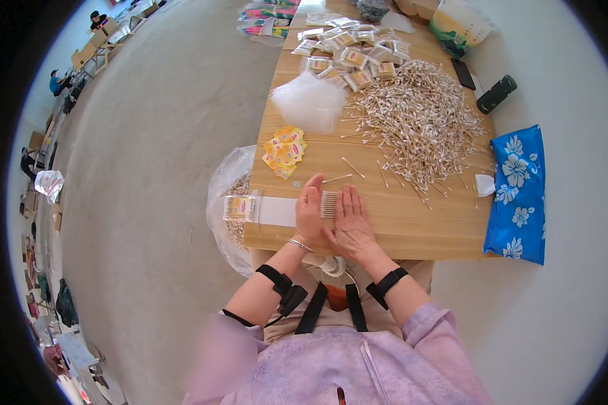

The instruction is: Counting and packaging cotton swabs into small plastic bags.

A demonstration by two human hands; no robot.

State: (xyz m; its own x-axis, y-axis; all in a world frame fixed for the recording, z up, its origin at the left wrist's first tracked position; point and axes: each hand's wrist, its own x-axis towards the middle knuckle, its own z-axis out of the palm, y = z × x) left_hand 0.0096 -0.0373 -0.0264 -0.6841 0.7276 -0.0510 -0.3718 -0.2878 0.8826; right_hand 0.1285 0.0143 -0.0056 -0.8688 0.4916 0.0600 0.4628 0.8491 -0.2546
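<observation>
Near edge of the wooden table (412, 233): both hands lie flat, fingers straight, pressed from either side against a small row of cotton swabs (329, 204). Left hand (309, 210) stands on its edge at the row's left end; right hand (351, 223) rests palm down at its right end (neither closes around anything). Just left, a filled swab packet (240, 208) sits at the table's left edge, above a clear plastic bag (228, 177). Farther, yellow labels (284, 151) left, loose swabs (344, 172) scattered. Beyond, a big swab heap (419, 118) right, empty clear bags (309, 101) left. Farthest, filled packets (351, 50). Blue floral cushion (519, 192) far right.
</observation>
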